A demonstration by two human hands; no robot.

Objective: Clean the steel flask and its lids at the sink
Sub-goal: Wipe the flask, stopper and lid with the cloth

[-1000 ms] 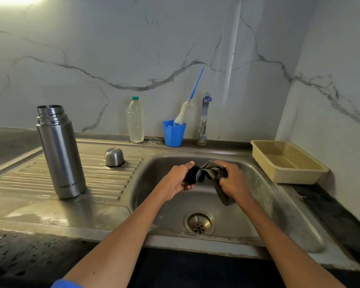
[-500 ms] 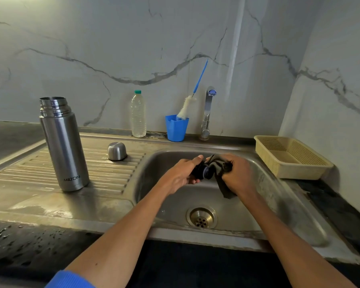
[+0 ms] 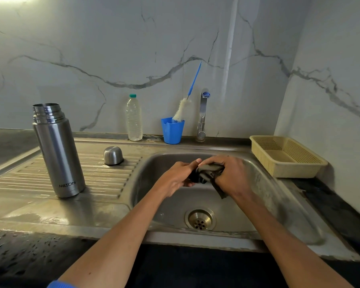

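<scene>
Both hands (image 3: 206, 175) meet over sink (image 3: 279, 196), gripping cloth (image 3: 210, 170).

Grey cloth (image 3: 211, 170) and hands hide most of black lid (image 3: 194, 177).

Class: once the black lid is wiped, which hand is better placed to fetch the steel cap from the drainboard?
Probably left: the left hand is nearer the steel cap; the right hand grips the cloth.

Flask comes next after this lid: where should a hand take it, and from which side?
Grip the steel flask round its smooth mid-body, above the logo, coming from its right, sink-facing side. It stands upright and open-mouthed on the ribbed drainboard; the threaded neck offers a poorer hold.
</scene>
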